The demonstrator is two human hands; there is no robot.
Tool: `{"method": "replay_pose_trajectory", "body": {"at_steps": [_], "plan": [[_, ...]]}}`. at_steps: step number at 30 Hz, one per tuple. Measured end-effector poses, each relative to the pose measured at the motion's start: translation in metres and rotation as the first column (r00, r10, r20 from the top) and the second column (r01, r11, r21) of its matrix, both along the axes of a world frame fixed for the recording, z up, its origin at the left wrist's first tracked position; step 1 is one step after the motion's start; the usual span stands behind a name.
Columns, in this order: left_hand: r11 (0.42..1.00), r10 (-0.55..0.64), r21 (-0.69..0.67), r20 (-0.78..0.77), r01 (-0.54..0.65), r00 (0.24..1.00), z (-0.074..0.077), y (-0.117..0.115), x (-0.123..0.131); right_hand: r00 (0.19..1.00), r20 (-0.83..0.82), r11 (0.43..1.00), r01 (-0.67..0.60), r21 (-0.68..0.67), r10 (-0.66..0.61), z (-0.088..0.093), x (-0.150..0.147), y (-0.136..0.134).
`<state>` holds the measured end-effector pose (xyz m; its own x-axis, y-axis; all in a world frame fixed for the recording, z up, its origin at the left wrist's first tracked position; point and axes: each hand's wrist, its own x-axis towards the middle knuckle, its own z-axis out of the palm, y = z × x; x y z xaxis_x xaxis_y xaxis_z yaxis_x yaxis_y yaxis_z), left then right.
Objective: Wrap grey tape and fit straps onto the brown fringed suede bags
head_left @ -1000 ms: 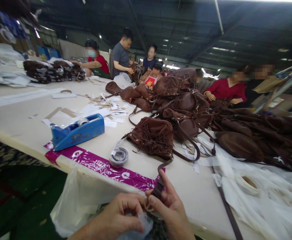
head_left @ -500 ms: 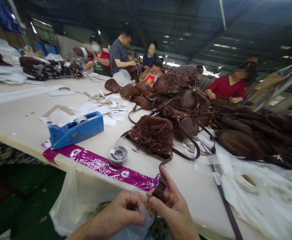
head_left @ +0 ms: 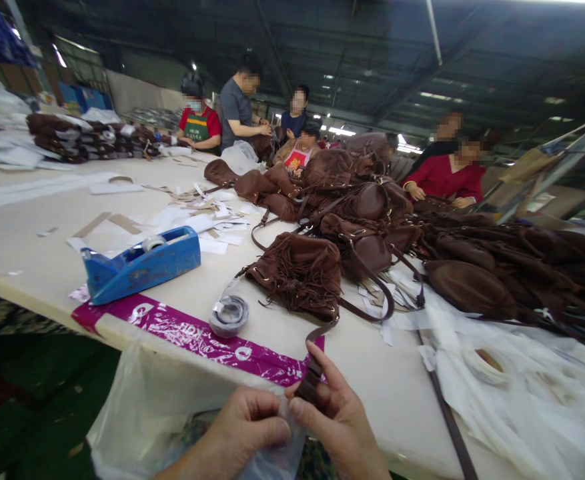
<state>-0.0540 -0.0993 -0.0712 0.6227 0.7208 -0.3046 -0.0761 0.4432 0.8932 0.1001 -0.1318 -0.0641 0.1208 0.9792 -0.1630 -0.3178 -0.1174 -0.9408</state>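
Observation:
Below the near table edge my left hand pinches a small clear plastic piece. My right hand is closed around the end of a dark brown bag strap. That strap runs up over the edge to a brown fringed suede bag lying on the cream table. A clear plastic bag hangs from the table edge just left of my hands, under a strip of magenta printed tape.
A blue tape dispenser and a loose tape roll lie near the front edge. A heap of brown bags fills the middle and right; white paper wrappings cover the right. Paper scraps litter the centre. Several people work at the far side.
The view has drifted slightly rightward and down. My hands stay together at the strap end, the left fingers shifting on the plastic piece. A second person now shows behind the red-sleeved worker.

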Motion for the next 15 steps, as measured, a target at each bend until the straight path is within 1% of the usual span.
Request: {"method": "replay_pose_trajectory", "body": {"at_steps": [2, 4, 6, 10, 13, 15], "plan": [[1.000, -0.005, 0.004, 0.011, 0.005, 1.000, 0.002, -0.001, 0.000, 1.000, -0.018, 1.000, -0.023, 0.000, 0.023, -0.002, 0.001, 0.001], [1.000, 0.002, -0.001, 0.021, -0.002, 1.000, 0.003, -0.002, 0.000, 0.998, -0.040, 0.999, -0.041, -0.031, 0.040, -0.001, 0.003, 0.001], [1.000, 0.017, -0.009, 0.025, -0.017, 1.000, 0.002, -0.003, 0.001, 0.996, -0.079, 0.996, -0.053, -0.066, 0.048, 0.001, 0.003, 0.001], [0.997, 0.051, -0.063, 0.036, -0.048, 0.998, -0.004, -0.006, 0.003, 0.994, -0.107, 0.996, -0.046, -0.074, 0.038, 0.003, 0.003, 0.001], [0.994, 0.039, -0.105, 0.051, -0.033, 0.998, -0.006, -0.006, 0.004, 0.997, -0.079, 0.996, -0.019, -0.088, 0.012, -0.003, 0.005, 0.003], [0.989, 0.046, -0.141, 0.054, -0.038, 0.997, -0.007, -0.007, 0.005, 0.998, -0.054, 0.995, -0.025, -0.095, 0.020, -0.009, 0.008, 0.005]]}}
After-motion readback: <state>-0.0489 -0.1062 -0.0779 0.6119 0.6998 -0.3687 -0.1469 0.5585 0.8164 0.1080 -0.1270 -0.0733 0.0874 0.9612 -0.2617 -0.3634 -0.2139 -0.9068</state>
